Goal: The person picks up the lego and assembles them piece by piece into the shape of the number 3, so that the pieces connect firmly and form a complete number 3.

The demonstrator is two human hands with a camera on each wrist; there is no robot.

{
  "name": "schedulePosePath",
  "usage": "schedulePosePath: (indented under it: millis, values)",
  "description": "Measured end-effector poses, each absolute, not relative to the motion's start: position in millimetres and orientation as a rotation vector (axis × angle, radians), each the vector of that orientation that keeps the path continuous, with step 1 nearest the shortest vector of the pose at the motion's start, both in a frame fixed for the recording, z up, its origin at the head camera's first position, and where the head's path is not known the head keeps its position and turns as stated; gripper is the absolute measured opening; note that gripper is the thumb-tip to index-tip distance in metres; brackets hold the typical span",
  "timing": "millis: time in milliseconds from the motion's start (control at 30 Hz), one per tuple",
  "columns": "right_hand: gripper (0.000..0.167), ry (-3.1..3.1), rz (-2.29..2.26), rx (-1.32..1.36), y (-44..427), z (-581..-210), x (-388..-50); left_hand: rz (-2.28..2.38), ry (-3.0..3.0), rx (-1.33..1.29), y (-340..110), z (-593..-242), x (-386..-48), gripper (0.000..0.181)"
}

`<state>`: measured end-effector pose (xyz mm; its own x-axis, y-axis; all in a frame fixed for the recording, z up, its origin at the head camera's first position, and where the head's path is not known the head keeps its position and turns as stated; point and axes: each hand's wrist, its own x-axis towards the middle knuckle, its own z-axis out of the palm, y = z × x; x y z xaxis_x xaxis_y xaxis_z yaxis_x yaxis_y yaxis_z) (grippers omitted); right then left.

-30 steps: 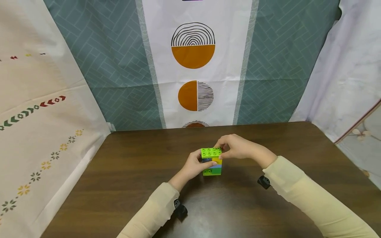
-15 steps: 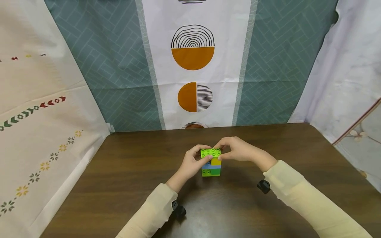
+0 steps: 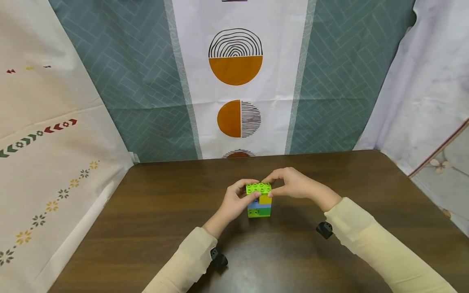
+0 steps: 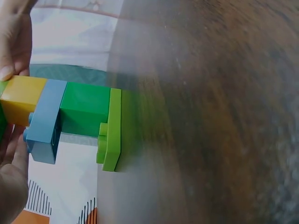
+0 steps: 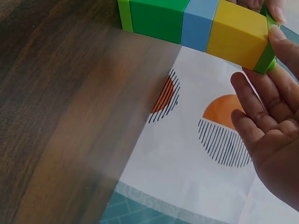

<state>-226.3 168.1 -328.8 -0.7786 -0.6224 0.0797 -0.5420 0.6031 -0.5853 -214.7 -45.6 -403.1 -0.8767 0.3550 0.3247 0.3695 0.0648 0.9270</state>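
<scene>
A stack of toy building bricks stands upright on the table. From the bottom it has a light green plate [image 4: 114, 133], a dark green brick [image 5: 156, 18], a blue plate [image 5: 198, 24] and a yellow brick [image 5: 237, 35]. A light green studded plate [image 3: 258, 188] tops it. My left hand [image 3: 233, 202] grips the left part of this top plate, thumb in front and fingers behind. At the right end, my right hand [image 3: 294, 184] pinches the same plate between thumb and fingers, its lower fingers loosely bent. The far side of the stack is hidden in the head view.
The dark wooden table [image 3: 165, 211] runs back to a patterned cloth [image 3: 253, 85] hanging behind it. Pale cloths hang at the left [image 3: 66, 171] and right [image 3: 406, 89]. A small black camera [image 3: 220, 260] sits at my left wrist, another [image 3: 324, 230] at my right.
My left hand has shifted up: its thumb was across the front near the yellow brick and is now on the top plate. The right hand has barely moved.
</scene>
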Motion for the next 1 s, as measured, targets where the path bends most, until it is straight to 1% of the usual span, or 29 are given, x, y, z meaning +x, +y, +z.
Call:
schedulePosePath:
  millis: [433, 667, 833, 1000]
  values:
    - [0.038, 2.714, -1.099, -0.968, 170.9, -346.1, -221.6, -1.949, -2.363, -0.846, -48.8, -396.7, -220.2, 0.034]
    - [0.039, 2.732, -1.133, -0.972, 166.8, -351.3, -222.2, -2.002, -2.387, -0.865, -55.2, -388.9, -221.3, 0.035]
    - [0.039, 2.744, -1.142, -0.997, 165.2, -354.5, -221.0, -2.003, -2.38, -0.846, -56.5, -389.7, -219.5, 0.035]
    - [0.049, 2.707, -1.255, -0.983, 166.0, -358.3, -218.7, -1.973, -2.341, -0.84, -58.7, -393.8, -220.6, 0.04]
